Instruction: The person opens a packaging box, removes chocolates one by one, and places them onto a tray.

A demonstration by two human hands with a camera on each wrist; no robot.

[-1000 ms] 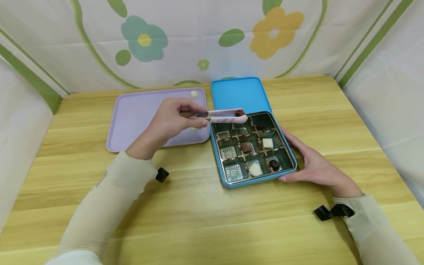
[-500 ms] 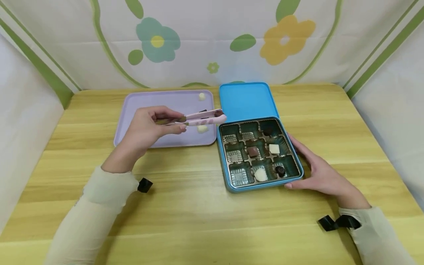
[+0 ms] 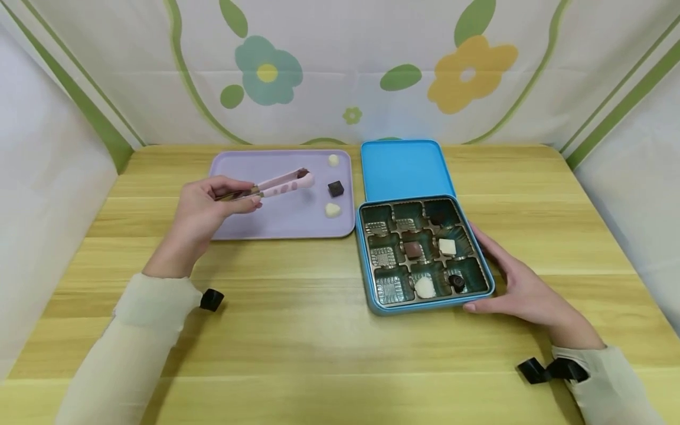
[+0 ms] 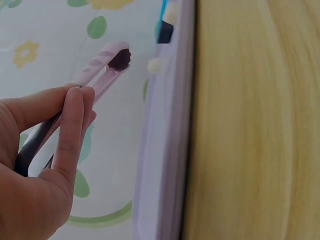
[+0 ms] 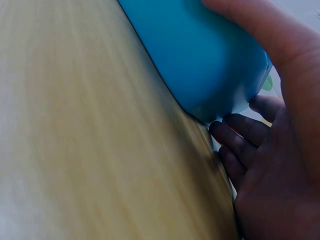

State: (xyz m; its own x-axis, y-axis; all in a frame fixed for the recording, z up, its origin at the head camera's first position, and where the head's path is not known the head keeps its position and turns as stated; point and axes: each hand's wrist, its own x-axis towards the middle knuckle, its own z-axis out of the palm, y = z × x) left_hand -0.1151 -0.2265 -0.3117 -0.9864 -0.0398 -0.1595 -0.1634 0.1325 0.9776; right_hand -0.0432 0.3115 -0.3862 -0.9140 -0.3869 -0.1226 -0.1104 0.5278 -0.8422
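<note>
My left hand (image 3: 199,206) pinches a pair of pink tongs (image 3: 284,188) over the lilac tray. Between the tong tips sits a dark brown chocolate (image 4: 119,60), clear in the left wrist view. On the tray (image 3: 255,227) lie a round white chocolate (image 3: 333,160), a dark cube chocolate (image 3: 336,189) and another white chocolate (image 3: 332,210). My right hand (image 3: 523,295) holds the near right corner of a blue tin (image 3: 393,310), thumb on the front wall and fingers along the right side. Brown, white and dark chocolates occupy several compartments of its insert (image 3: 409,268).
The tin's bright blue lid (image 3: 406,170) lies open behind it, close to the tray's right edge. Everything stands on a wooden table (image 3: 297,348). A white curtain with printed flowers (image 3: 319,53) rises behind and at both sides.
My left hand has moved left with the tongs and the chocolate, from over the tin to over the tray. The dark cube now shows. My right hand stays at the tin.
</note>
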